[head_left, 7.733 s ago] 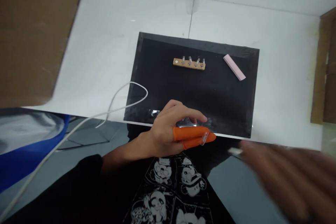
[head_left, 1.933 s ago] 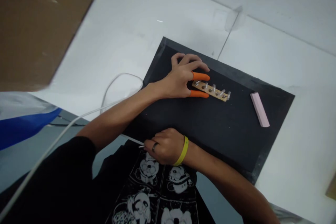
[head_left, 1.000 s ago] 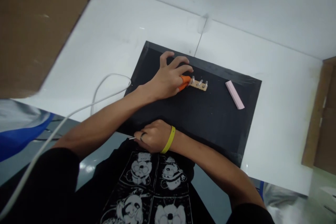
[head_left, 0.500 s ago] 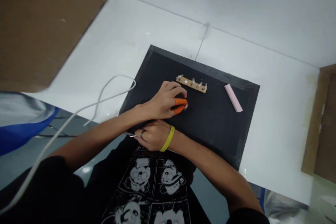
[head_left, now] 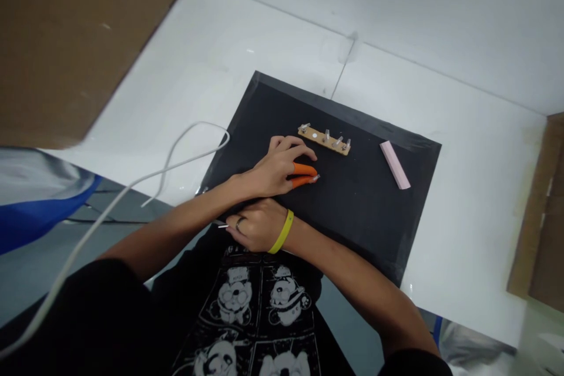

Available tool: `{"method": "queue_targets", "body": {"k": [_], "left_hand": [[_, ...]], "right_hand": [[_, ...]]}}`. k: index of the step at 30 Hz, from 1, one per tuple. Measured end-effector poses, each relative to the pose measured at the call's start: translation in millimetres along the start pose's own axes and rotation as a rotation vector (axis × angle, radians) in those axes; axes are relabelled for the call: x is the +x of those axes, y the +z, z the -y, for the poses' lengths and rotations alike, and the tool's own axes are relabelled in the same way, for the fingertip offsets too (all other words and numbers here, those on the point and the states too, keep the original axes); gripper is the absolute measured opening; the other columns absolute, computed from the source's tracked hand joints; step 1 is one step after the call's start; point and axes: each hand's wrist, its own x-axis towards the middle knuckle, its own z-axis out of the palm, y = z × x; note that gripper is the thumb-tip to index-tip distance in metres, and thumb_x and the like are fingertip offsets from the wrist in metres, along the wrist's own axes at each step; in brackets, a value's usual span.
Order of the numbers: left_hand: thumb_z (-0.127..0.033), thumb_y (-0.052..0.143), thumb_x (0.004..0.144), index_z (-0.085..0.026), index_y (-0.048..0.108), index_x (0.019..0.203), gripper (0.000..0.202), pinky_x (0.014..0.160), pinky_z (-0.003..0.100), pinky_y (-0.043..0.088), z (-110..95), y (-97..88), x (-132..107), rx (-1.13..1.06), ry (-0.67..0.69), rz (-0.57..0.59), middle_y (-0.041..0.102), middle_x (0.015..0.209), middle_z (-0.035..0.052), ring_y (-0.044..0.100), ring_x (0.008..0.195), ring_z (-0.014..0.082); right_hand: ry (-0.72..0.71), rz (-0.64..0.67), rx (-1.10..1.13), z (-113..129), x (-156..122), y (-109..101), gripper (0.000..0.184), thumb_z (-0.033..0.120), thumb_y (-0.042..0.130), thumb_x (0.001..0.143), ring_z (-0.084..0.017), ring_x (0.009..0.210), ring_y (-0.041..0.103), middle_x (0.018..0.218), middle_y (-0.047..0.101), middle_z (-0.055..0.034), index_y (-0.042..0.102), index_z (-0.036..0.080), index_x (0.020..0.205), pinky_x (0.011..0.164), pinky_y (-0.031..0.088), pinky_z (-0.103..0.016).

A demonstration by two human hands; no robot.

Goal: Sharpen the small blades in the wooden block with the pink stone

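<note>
My left hand (head_left: 282,169) is over the black mat, palm down. Orange covers sit on its thumb and one finger, which pinch a small clear piece (head_left: 316,178); its exact kind is too small to make out. Just beyond my fingertips lies a narrow tan strip (head_left: 321,140) with several small clear upright pieces and a white dot on it. My right hand (head_left: 259,226), with a ring and a yellow wristband, is closed at the mat's near edge, below my left wrist. A thin white stick (head_left: 223,225) pokes out of its fingers; the rest is hidden.
A pink bar (head_left: 395,165) lies on the right part of the black mat (head_left: 374,217). A white cable (head_left: 176,165) loops across the white table (head_left: 467,211) on the left. Brown panels stand at left (head_left: 88,41) and right (head_left: 537,217).
The camera view has shifted slightly. The orange-covered fingers have turned a little, and the clear piece now points more to the right. My right hand stays in place.
</note>
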Motion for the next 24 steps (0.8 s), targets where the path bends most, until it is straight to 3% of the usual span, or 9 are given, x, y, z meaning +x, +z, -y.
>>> {"method": "queue_targets", "body": {"k": [9, 15, 24], "left_hand": [[-0.037, 0.068, 0.094, -0.031, 0.079, 0.100, 0.014, 0.098, 0.048, 0.029, 0.0, 1.3, -0.1, -0.034, -0.004, -0.012, 0.065, 0.132, 0.0051, 0.047, 0.126, 0.0291], [-0.039, 0.070, 0.092, -0.028, 0.078, 0.099, 0.015, 0.100, 0.048, 0.030, -3.3, 1.7, -0.4, -0.041, -0.071, -0.010, 0.065, 0.133, 0.0053, 0.048, 0.127, 0.0285], [-0.038, 0.071, 0.092, -0.029, 0.080, 0.090, 0.013, 0.101, 0.051, 0.029, -0.7, 2.8, -2.1, -0.040, -0.055, -0.060, 0.064, 0.135, 0.0038, 0.044, 0.131, 0.0312]], "right_hand": [[0.000, -0.157, 0.031, 2.0, 0.8, -2.6, 0.035, 0.024, 0.042, 0.100, -0.017, 0.063, 0.062, 0.063, 0.063, -0.0013, 0.065, 0.017, 0.075, 0.061, 0.043, -0.032], [0.013, -0.181, 0.073, 2.7, 2.1, -6.0, 0.034, 0.022, 0.045, 0.099, -0.016, 0.059, 0.059, 0.060, 0.061, -0.0013, 0.063, 0.017, 0.071, 0.058, 0.043, -0.031], [0.001, -0.150, 0.050, 1.7, 0.6, -7.5, 0.033, 0.024, 0.044, 0.100, -0.015, 0.059, 0.059, 0.060, 0.061, -0.0010, 0.062, 0.017, 0.073, 0.059, 0.042, -0.031]]}}
